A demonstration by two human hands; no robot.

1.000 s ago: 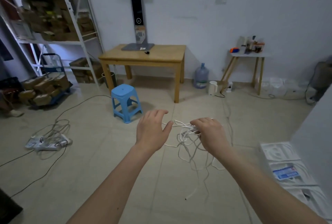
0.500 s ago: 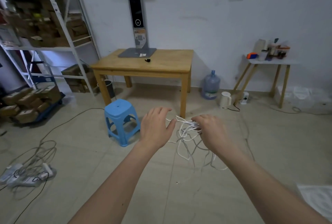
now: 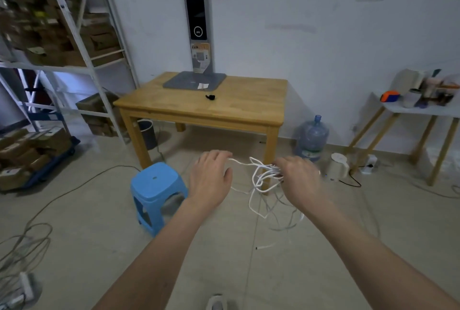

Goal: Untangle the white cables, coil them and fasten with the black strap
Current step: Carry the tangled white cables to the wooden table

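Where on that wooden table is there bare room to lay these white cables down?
The wooden table is bare across its right half and front edge. The back left is taken by the grey stand base, with the small black strap just in front. The white cables hang from the right hand.

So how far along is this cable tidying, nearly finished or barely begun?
Barely begun. Nothing looks finished: the white cables hang in loose, tangled loops. In hand: the right hand grips the bunch while the left hand draws one strand sideways; whether it pinches that strand is hidden. Left: finish untangling, coil, then fasten with what looks like the black strap, lying untouched on the wooden table.
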